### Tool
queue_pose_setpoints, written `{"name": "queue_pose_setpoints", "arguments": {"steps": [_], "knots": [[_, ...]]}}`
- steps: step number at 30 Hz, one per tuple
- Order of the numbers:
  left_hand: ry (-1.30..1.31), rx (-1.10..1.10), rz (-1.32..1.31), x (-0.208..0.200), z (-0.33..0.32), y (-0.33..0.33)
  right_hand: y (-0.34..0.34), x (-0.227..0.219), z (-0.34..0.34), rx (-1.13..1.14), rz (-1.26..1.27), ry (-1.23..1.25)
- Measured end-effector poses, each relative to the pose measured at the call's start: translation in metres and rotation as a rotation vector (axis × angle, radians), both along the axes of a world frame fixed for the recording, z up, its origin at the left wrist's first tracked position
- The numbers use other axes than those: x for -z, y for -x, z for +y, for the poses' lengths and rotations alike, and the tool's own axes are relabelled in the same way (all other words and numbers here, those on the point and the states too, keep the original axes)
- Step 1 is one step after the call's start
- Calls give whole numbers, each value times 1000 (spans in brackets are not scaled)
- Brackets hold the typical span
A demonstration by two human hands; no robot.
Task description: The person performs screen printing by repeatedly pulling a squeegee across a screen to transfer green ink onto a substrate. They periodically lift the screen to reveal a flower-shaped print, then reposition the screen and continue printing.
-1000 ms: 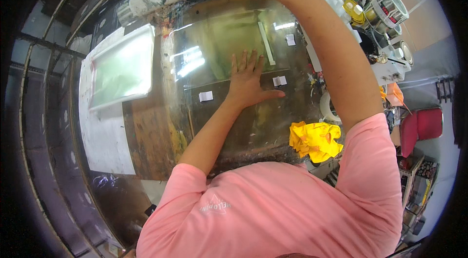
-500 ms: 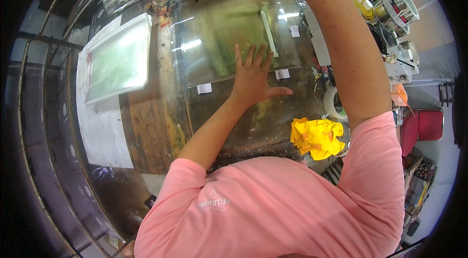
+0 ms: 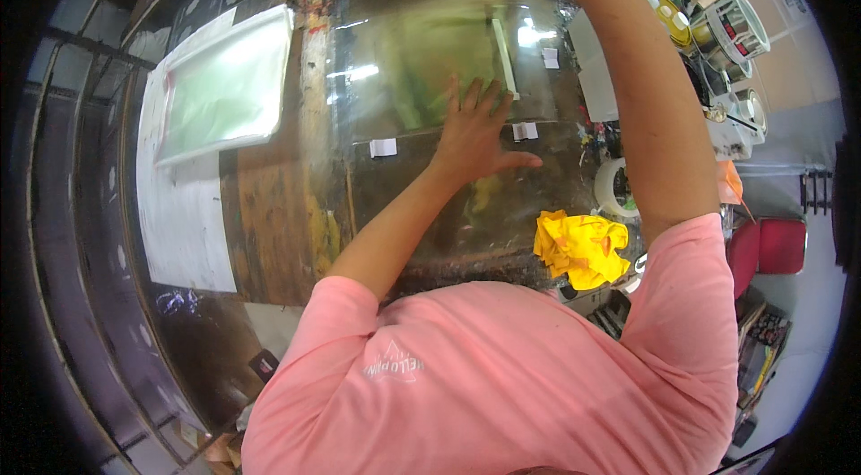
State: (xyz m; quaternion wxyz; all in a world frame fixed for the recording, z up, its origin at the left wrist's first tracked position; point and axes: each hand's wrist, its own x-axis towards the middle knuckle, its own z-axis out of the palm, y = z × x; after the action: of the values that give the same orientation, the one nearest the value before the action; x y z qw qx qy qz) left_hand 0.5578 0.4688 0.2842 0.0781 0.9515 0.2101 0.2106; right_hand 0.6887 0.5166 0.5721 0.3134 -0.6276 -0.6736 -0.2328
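Observation:
My left hand (image 3: 475, 132) lies flat with its fingers spread and thumb out to the side. It rests over the near edge of a clear, shiny sheet (image 3: 386, 103) on the stained work board (image 3: 421, 219), holding nothing. A narrow pale strip (image 3: 505, 58) lies just beyond the fingertips. Small white folded tabs sit along the sheet's edges, one tab (image 3: 383, 148) left of the hand and another tab (image 3: 525, 130) beside the thumb. My right forearm (image 3: 659, 116) reaches up and away over the right side; its hand is beyond the upper edge of the picture.
To the left, a stack of clear film sheets (image 3: 224, 94) lies on white paper (image 3: 184, 224). A crumpled yellow cloth (image 3: 583, 249) and a tape roll (image 3: 613, 187) are at the near right. Cans (image 3: 731, 26) and containers crowd the far right. Metal bars (image 3: 67, 233) run along the left.
The whole view has shifted slightly. My left hand stays spread in about the same place on the sheet, and the right arm is still stretched forward.

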Motion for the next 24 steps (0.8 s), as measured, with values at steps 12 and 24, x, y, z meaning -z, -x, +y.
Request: {"name": "queue_pose_setpoints", "arguments": {"steps": [12,24], "knots": [[1028,-338,-886,-155,67,139,18,75,-42,26,-221,-118],[185,-658,-75,-3,21,173,39,208,-112,-192,155,687]]}}
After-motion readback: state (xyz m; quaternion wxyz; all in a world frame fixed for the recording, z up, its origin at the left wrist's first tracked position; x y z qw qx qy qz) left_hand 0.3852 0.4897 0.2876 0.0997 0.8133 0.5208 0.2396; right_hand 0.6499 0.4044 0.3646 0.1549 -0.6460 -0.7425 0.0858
